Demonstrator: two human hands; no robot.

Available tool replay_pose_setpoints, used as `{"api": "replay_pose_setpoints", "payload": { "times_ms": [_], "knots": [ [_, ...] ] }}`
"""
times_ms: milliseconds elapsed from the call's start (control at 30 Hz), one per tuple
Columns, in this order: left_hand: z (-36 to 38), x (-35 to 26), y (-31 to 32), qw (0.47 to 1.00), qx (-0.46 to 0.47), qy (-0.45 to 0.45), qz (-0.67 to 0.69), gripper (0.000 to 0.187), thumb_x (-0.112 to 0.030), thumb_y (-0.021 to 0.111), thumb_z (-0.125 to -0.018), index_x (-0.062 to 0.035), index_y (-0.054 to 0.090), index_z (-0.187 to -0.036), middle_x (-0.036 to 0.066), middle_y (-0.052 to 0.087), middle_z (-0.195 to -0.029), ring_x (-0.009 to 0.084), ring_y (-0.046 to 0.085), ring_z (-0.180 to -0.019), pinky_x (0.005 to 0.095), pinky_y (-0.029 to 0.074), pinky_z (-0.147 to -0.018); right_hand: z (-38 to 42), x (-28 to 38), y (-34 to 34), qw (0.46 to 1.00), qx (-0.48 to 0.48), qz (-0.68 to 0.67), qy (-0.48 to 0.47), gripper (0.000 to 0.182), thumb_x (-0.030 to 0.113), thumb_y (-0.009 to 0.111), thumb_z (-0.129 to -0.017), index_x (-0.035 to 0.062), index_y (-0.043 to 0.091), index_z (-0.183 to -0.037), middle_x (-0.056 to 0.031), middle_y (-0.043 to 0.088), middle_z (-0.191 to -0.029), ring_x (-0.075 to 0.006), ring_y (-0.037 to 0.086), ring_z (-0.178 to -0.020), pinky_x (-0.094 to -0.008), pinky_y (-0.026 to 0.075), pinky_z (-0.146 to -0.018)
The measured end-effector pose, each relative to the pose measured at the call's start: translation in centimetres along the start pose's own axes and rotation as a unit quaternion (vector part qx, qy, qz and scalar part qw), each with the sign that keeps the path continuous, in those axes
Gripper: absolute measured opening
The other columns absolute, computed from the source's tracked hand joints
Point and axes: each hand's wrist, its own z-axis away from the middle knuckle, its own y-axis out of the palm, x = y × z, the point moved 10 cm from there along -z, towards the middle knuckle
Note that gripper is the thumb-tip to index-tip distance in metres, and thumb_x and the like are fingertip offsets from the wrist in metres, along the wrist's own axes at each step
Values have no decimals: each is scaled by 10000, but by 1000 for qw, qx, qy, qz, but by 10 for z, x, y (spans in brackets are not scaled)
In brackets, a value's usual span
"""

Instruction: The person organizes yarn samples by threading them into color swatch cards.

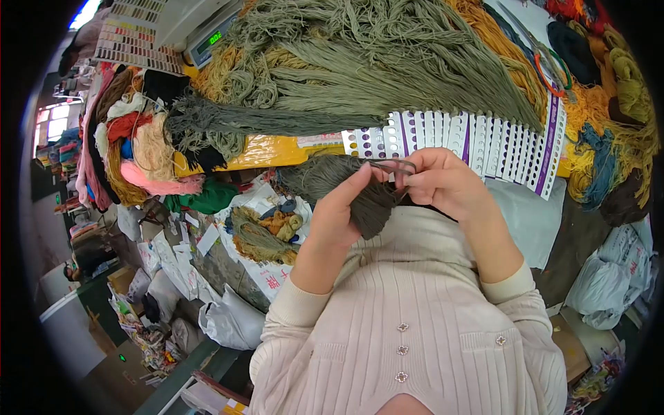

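Observation:
A thick bundle of dark grey-green yarn hangs in front of my body, below the table edge. My left hand is wrapped round it, the thumb lying along its top. My right hand pinches a few strands of the same yarn at the bundle's right end, close to the left fingertips. Just beyond both hands lies a white card with rows of punched holes, with green yarn threaded at its far edge. A long dark green hank stretches left from the card.
Large piles of green yarn cover the table. Scissors with red and green handles lie at the back right. A scale and colour chart stand back left. Coloured skeins hang at the left; plastic bags are on the floor.

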Motion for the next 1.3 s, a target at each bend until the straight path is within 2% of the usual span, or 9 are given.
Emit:
{"api": "replay_pose_setpoints", "payload": {
  "times_ms": [200, 367, 500, 700, 867, 1000, 1100, 1200, 1300],
  "knots": [
    [1, -1, 9, 999, 19, 7, 37, 331, -231, 362, -872, 47, 504, -983, 132, 477, -1089, 235, 492, -952, 393, 394, -844, 1, -3, -2, 998, -50, -17, 19, 163, 68, 534, -749, -7, 560, -892, 37, 505, -596, -25, 381, -423, -157, 302, -411],
    [2, 1, 10, 999, 4, 3, 32, 342, -230, 372, -870, 50, 465, -1044, 123, 468, -1100, 221, 489, -965, 379, 397, -848, 1, -1, 5, 987, -90, 131, 18, 172, 64, 561, -733, 11, 591, -894, 49, 522, -636, 1, 346, -444, -148, 240, -385],
    [0, 5, 6, 1000, 4, -15, 20, 496, -286, 349, -866, 97, 305, -1178, 125, 473, -1038, 215, 473, -972, 379, 357, -884, -2, 0, 3, 976, -92, 198, 0, 167, 45, 571, -719, 25, 610, -880, 43, 547, -680, 7, 336, -465, -156, 217, -379],
    [0, 3, 7, 1000, 4, -10, 21, 476, -277, 338, -868, 99, 329, -1159, 132, 474, -1050, 223, 466, -988, 376, 353, -889, 0, 2, 11, 992, -79, 101, -3, 165, 36, 557, -718, -8, 602, -871, 19, 568, -713, 2, 368, -498, -156, 245, -416],
    [3, 2, 4, 1000, 14, -12, 21, 346, -220, 352, -874, 53, 439, -1067, 151, 474, -1091, 216, 481, -985, 358, 383, -867, 0, -4, -3, 1000, -17, 21, 10, 161, 42, 540, -731, -18, 582, -874, -6, 582, -754, -5, 411, -514, -143, 292, -441],
    [9, -6, 7, 1000, 0, 20, 22, 361, -223, 339, -879, 46, 413, -1109, 140, 466, -1118, 215, 468, -1010, 353, 367, -884, 2, -5, 12, 997, 52, -61, 18, 156, 56, 533, -746, -5, 562, -886, -17, 587, -766, -15, 434, -514, -144, 320, -452],
    [9, -4, 6, 999, 23, 26, 23, 365, -219, 336, -880, 42, 402, -1126, 129, 448, -1145, 210, 438, -1052, 351, 350, -904, 1, -4, 7, 999, -29, -20, 10, 157, 80, 537, -755, 3, 559, -891, 1, 567, -722, -12, 418, -506, -146, 300, -437],
    [10, -3, 6, 999, 19, 27, 22, 378, -217, 334, -881, 41, 378, -1154, 122, 419, -1176, 201, 407, -1087, 346, 332, -921, 0, -9, 8, 999, -14, -5, 39, 144, 92, 548, -756, 8, 568, -872, 22, 538, -686, -11, 420, -504, -153, 291, -415],
    [10, -2, 14, 999, 32, 18, 8, 402, -216, 331, -880, 40, 336, -1191, 118, 393, -1199, 195, 394, -1100, 339, 319, -931, 0, -3, 16, 994, -80, 75, 21, 127, 88, 559, -746, 9, 576, -844, 44, 505, -640, -6, 371, -471, -164, 239, -378]
  ]
}}
